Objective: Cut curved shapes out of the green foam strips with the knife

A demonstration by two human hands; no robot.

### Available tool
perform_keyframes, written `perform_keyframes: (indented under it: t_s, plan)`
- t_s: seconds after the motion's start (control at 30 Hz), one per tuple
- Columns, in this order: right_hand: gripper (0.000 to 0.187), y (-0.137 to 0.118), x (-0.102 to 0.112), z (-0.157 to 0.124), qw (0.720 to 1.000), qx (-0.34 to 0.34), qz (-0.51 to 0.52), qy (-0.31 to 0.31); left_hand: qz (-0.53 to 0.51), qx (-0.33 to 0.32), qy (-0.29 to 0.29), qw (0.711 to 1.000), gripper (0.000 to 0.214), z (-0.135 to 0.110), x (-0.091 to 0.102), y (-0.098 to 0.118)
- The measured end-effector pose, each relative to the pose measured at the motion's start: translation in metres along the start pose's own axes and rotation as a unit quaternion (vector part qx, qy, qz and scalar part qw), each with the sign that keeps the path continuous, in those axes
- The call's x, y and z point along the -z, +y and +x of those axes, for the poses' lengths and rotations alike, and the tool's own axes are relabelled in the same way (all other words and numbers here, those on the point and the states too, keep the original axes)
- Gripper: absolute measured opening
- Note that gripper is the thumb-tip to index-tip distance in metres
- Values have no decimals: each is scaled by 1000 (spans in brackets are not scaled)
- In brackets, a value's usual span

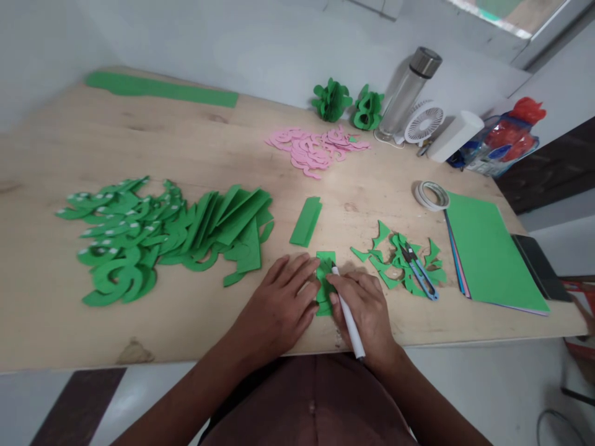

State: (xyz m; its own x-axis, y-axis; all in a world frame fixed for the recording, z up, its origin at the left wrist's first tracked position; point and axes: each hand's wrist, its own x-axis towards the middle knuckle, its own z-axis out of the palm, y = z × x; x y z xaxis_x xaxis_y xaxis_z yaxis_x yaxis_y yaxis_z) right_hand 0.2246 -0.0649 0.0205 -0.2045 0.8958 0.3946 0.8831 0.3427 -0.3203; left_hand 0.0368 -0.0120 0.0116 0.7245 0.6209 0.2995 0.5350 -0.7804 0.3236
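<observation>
A small green paper strip (326,305) lies near the table's front edge with dark drawn lines on it. My left hand (283,303) rests flat beside it, fingers stretched out and the tips touching its left edge. Between the thumb and fingers of my right hand (365,303) is a white marker pen (351,328), its dark tip on the upper part of the strip. Just beyond, a folded green paper piece (306,222) lies by itself. To the left spreads a heap of green paper cut-outs (121,272) with folded green pieces (232,217) on it.
Blue thread snips (424,275) lie on green scraps (383,269) at right, near a tape roll (431,196), green sheets (497,254) and a dark phone-like slab (542,266). Behind are pink cut-outs (311,152), green paper ornaments (331,100), a bottle (404,93) and a fan (424,122).
</observation>
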Motion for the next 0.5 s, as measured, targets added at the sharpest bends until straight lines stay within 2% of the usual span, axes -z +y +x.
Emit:
perform_keyframes:
  t_s: [0.1,0.23,0.37,0.5]
  plan:
    - [25,1,3,1,999,-10,32,10,-1,-2,0,1000,24,0,-1,0]
    - [25,4,11,1,987,-61,141,46,-6,-4,0,1000,25,1,0,0]
    - [22,5,15,-5,949,-162,261,77,-12,-4,-6,1000,25,2,1,0]
    - [20,3,12,-9,918,-227,316,79,-11,-5,-9,1000,26,2,1,-1]
